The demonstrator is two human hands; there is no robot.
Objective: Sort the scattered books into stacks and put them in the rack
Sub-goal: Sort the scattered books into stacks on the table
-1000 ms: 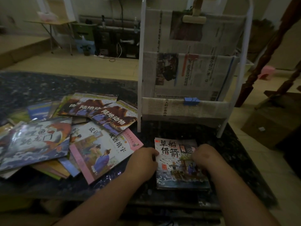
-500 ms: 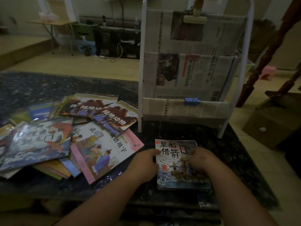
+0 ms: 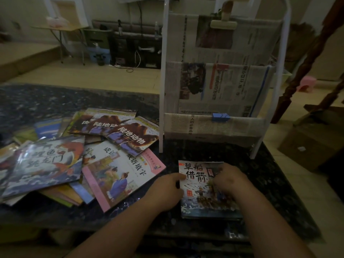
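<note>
A small stack of boat-cover books (image 3: 197,183) lies flat on the dark stone table (image 3: 270,183), just in front of the white rack (image 3: 219,125). My left hand (image 3: 165,190) holds the stack's left edge, thumb on the cover. Over the cover's right half lies my right hand (image 3: 229,179), fingers curled and pinching it. Left of the hands sprawls a loose pile of scattered books (image 3: 78,155), a pink-edged book (image 3: 119,175) lying closest.
Newspaper lines the rack's pockets, held by a blue clip (image 3: 220,116) and a beige clip (image 3: 223,25). A cardboard box (image 3: 305,146) sits on the floor to the right. Dark wooden posts (image 3: 305,60) rise at the far right.
Both hands have shifted slightly along the boat-cover stack; the right hand has moved a little leftward over the cover. The stack stays in place.
</note>
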